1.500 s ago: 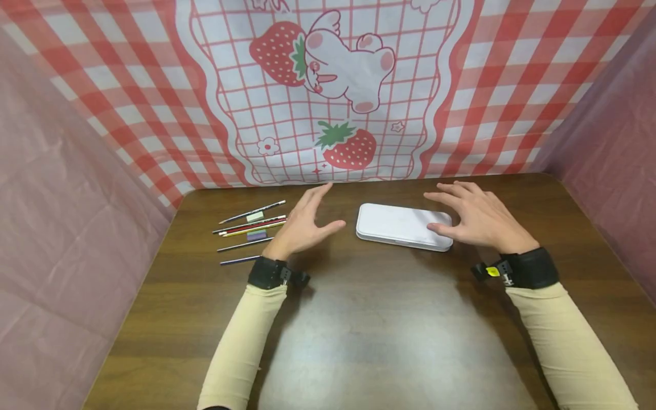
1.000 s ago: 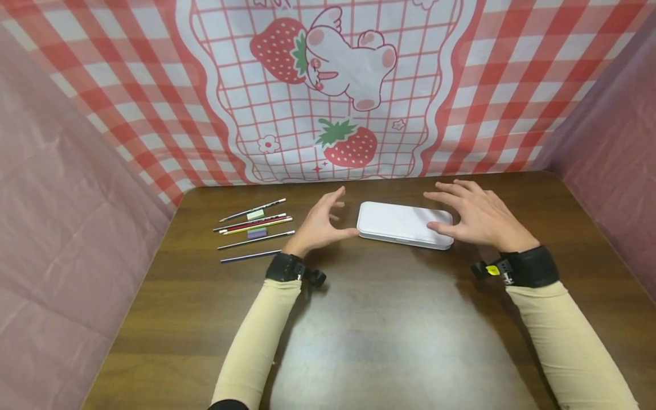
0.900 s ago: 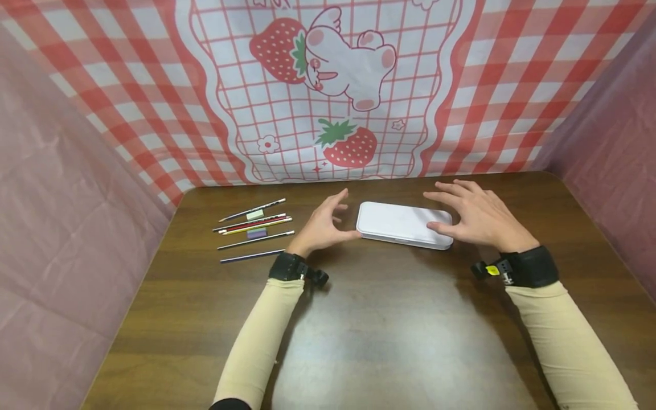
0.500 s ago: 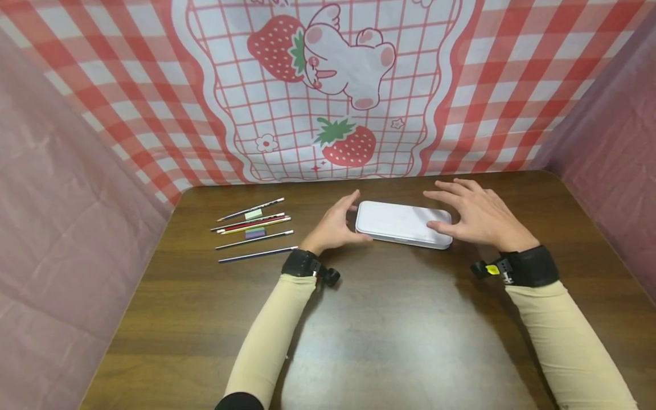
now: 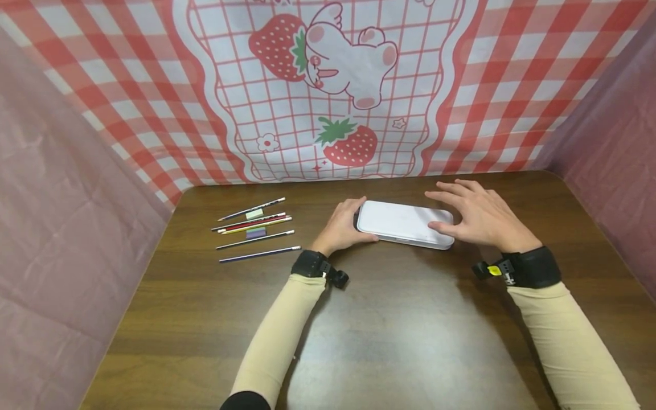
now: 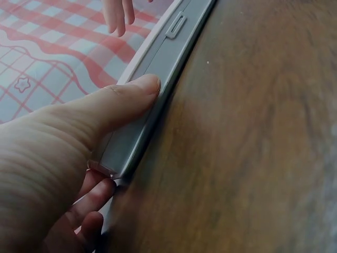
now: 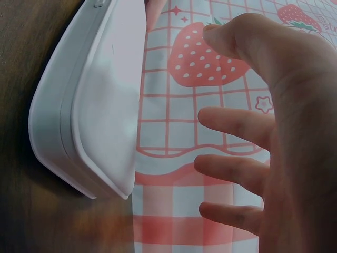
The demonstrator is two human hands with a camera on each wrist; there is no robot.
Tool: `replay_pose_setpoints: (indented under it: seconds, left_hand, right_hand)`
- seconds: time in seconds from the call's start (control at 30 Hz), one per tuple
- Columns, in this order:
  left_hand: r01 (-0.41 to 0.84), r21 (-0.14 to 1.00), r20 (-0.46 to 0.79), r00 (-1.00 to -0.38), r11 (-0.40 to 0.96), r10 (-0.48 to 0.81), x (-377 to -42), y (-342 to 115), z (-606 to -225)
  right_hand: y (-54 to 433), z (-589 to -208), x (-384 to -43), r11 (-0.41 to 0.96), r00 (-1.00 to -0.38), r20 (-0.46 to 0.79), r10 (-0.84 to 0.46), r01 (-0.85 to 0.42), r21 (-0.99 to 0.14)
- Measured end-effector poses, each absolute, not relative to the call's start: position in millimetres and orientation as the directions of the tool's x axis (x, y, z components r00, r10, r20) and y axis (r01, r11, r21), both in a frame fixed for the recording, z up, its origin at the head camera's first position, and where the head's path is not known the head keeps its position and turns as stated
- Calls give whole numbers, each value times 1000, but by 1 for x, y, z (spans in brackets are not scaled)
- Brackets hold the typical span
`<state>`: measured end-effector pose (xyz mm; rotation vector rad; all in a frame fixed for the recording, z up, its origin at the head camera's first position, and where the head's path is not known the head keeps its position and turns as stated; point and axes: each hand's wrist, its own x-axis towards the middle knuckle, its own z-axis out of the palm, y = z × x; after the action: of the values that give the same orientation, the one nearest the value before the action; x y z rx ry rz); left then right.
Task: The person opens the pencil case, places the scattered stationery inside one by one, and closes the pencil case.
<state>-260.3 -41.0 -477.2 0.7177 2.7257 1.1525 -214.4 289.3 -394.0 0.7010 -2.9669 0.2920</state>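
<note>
A white pencil case [image 5: 402, 223] with rounded corners lies closed on the table, its small front latch [image 6: 176, 25] showing in the left wrist view. My left hand [image 5: 342, 228] holds the left end of the case. The thumb [image 6: 134, 95] lies along the front side, and the other fingers [image 6: 92, 203] curl about the end, partly hidden. Over the right end hovers my right hand [image 5: 476, 213], fingers spread. In the right wrist view a gap separates those fingers [image 7: 231, 168] from the case [image 7: 110, 95].
Left of the case lie several pencils [image 5: 260, 254] in rough rows, with a pale green eraser [image 5: 254, 214] and a purple one [image 5: 256, 233] among them. The wooden table [image 5: 389, 330] ends at a red-checked cloth [image 5: 507, 85] behind; pink drapes [image 5: 61, 199] hang at both sides.
My left hand has moved right from beside the pencils to the left end of the pencil case and taken hold there. The right hand and the case have stayed put.
</note>
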Motion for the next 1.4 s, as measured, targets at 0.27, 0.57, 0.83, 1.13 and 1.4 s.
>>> replay_pose_setpoints:
  seconds: [0.27,0.57,0.83,1.13,1.4]
  left_hand:
    - [378,679,89,-894,630,440,-258,-41,-475]
    - [368,683,66,-892,632,447,-260,-38,-475]
    - [372,678,60,-888,634,456,-260,-36,-475]
    - [362,675,67,-898,643,435,-259,-40,-474]
    - [358,680,59,-897,640,439,-258,-41,-474]
  right_hand:
    - [287,-395,-214,879,-896,103,-432,-444,-175]
    - [288,-393,-216,878,-891,121,-437,-452,-157]
    - [283,-365,-223,886,-891,125,-436,-450,-114]
    - [251,-354,-233,889,-886,-86,-455,-446,-108]
    - [230,-376,-234,884,-872,-149,-466,-455,-104]
